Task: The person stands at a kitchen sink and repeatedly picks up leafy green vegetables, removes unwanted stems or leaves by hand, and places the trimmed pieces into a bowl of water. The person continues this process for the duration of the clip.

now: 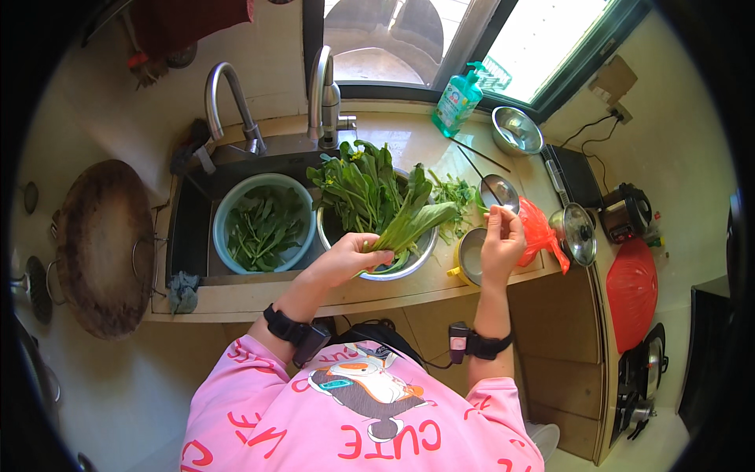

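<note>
My left hand (345, 259) grips a stalk of leafy greens (413, 227) over the front of a steel bowl (433, 239). More leafy greens with small yellow flowers (360, 189) are heaped in that bowl and rise above its rim. My right hand (502, 242) is raised to the right, thumb and fingertips pinched on a small green piece (482, 207). Under this hand is a yellow-handled mug (470, 253), partly hidden. Loose green trimmings (453, 197) lie on the countertop between bowl and hand. In the sink, a light blue basin (221, 236) holds leaves in water.
Two faucets (224, 88) arch over the sink (184, 236). A soap pump bottle (457, 103), a metal bowl (518, 133) and chopsticks (481, 154) are at the back. Right of my hand are a red plastic bag (534, 233) and a glass-lidded pot (575, 233). A round wooden board (109, 248) stands left.
</note>
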`<act>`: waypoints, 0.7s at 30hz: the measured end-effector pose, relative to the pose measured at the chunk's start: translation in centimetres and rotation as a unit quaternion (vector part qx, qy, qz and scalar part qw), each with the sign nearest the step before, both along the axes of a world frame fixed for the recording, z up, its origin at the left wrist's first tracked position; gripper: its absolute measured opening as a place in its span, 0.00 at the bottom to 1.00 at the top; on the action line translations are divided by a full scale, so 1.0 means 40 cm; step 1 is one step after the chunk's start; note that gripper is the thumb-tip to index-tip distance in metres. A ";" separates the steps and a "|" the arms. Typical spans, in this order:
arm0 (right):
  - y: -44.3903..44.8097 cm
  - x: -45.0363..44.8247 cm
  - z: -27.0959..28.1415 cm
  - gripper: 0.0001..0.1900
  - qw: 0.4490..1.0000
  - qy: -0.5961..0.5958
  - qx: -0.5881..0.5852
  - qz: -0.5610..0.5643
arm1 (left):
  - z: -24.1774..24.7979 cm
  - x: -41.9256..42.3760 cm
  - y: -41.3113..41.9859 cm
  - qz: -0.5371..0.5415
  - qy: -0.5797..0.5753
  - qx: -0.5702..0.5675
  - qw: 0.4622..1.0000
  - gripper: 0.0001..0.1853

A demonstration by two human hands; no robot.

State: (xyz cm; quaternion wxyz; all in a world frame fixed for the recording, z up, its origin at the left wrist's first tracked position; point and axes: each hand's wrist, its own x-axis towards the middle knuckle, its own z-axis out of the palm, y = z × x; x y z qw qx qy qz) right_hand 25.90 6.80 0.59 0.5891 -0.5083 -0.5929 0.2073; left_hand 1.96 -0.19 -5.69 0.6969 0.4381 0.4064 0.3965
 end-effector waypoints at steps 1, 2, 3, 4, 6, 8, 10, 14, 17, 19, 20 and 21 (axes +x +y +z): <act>0.006 0.010 0.006 0.05 0.999 0.003 -0.038 -0.018 | 0.005 0.000 -0.002 0.005 0.031 0.018 0.999 0.09; 0.000 0.008 0.001 0.06 0.995 -0.003 -0.066 0.080 | 0.008 0.003 -0.005 0.011 0.061 0.036 0.997 0.10; -0.006 0.011 -0.003 0.06 0.981 0.004 -0.128 0.143 | 0.011 0.007 -0.007 0.016 0.092 0.054 0.994 0.11; -0.011 -0.001 -0.014 0.08 0.967 0.029 -0.174 0.186 | 0.013 0.009 -0.007 0.013 0.110 0.072 0.991 0.11; -0.010 -0.017 -0.033 0.11 0.949 0.121 -0.212 0.202 | 0.018 0.014 -0.007 0.004 0.152 0.100 0.983 0.13; -0.005 -0.019 -0.042 0.14 0.927 0.187 -0.234 0.224 | 0.021 0.012 -0.016 0.012 0.239 0.174 0.955 0.12; 0.002 -0.015 -0.045 0.15 0.903 0.239 -0.250 0.254 | 0.022 0.007 -0.021 0.017 0.299 0.226 0.927 0.11; 0.006 -0.011 -0.048 0.15 0.923 0.101 -0.237 0.287 | 0.019 -0.006 -0.029 0.029 0.349 0.287 0.892 0.09; 0.003 -0.014 -0.046 0.09 0.933 -0.078 -0.203 0.285 | 0.012 -0.022 -0.037 0.035 0.384 0.303 0.871 0.08; 0.005 -0.019 -0.040 0.06 0.928 -0.139 -0.161 0.306 | 0.009 -0.041 -0.046 0.029 0.400 0.311 0.862 0.07; 0.007 -0.021 -0.035 0.07 0.913 -0.171 -0.162 0.333 | 0.009 -0.055 -0.052 0.024 0.406 0.315 0.857 0.07; 0.008 -0.026 -0.031 0.07 0.898 -0.209 -0.188 0.339 | 0.010 -0.066 -0.058 0.013 0.417 0.306 0.856 0.07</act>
